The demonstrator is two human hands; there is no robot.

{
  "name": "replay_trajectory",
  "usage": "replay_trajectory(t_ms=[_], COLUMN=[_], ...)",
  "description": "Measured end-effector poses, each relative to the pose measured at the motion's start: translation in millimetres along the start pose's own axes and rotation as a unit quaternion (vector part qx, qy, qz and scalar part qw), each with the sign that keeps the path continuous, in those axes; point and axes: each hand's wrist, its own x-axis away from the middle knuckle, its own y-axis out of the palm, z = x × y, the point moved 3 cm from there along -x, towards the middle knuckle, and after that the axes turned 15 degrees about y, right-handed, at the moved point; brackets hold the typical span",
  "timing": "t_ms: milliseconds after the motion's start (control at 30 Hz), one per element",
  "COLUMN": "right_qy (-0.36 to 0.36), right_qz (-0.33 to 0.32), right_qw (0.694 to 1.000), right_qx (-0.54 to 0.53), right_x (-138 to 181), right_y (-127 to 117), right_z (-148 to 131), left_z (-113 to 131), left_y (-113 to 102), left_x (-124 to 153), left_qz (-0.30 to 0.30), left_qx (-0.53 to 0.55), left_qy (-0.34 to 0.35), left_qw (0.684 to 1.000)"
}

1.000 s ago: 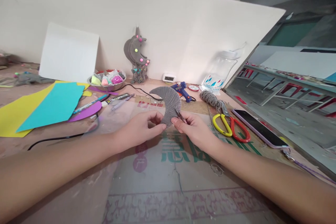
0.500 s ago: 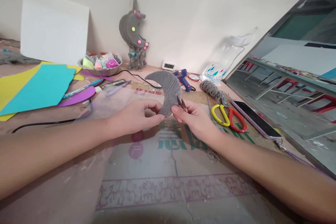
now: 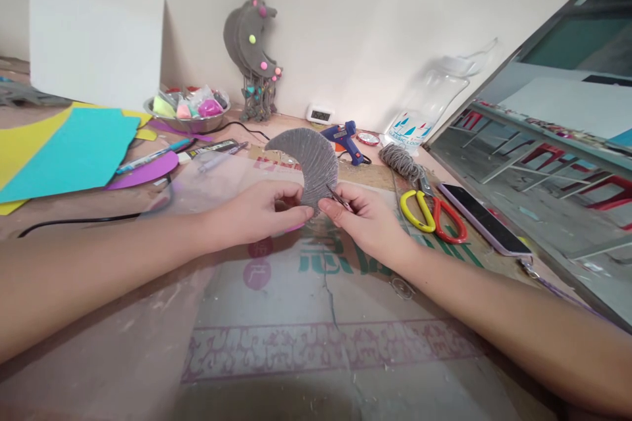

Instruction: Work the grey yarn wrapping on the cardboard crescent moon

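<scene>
A crescent moon [image 3: 316, 161] wrapped in grey yarn stands tilted above the middle of the worktop. My left hand [image 3: 266, 210] pinches its lower left end between thumb and fingers. On the opposite side, my right hand [image 3: 368, 217] is closed, its thumb at the moon's lower right edge. Out of those same fingers sticks a small dark pointed tool [image 3: 339, 197], perhaps tweezers; most of it is hidden. A sliver of something pink-purple [image 3: 296, 227] shows under the left fingertips.
Yellow-and-red-handled scissors [image 3: 434, 214], a yarn bundle [image 3: 402, 161] and a phone [image 3: 486, 220] lie right. Behind are a blue glue gun [image 3: 348, 141], a small clock [image 3: 320, 114] and a plastic jar [image 3: 424, 105]. A bowl [image 3: 185, 123] and coloured sheets [image 3: 74, 151] sit left.
The crescent has shifted slightly left and up with both hands. The dark tool in my right hand has turned, its two points now looking closer together. The camera view has tilted slightly.
</scene>
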Motion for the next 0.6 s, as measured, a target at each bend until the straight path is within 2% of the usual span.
replay_trajectory(t_ms=[233, 433, 600], right_qy=[0.034, 0.01, -0.012], right_qz=[-0.003, 0.013, 0.03], right_qw=[0.999, 1.0, 0.999], right_qx=[0.022, 0.004, 0.043], right_x=[0.4, -1.7, -0.2], right_y=[0.8, -0.5, -4.2], right_z=[2.3, 0.2, -2.2], left_z=[-2.0, 3.3, 5.0], left_y=[1.4, 0.7, -0.5], left_x=[1.9, 0.3, -0.4], left_qz=[-0.004, 0.017, 0.034], left_qx=[0.023, -0.006, -0.002], left_qy=[-0.014, 0.015, -0.01], left_qw=[1.0, 1.0, 0.999])
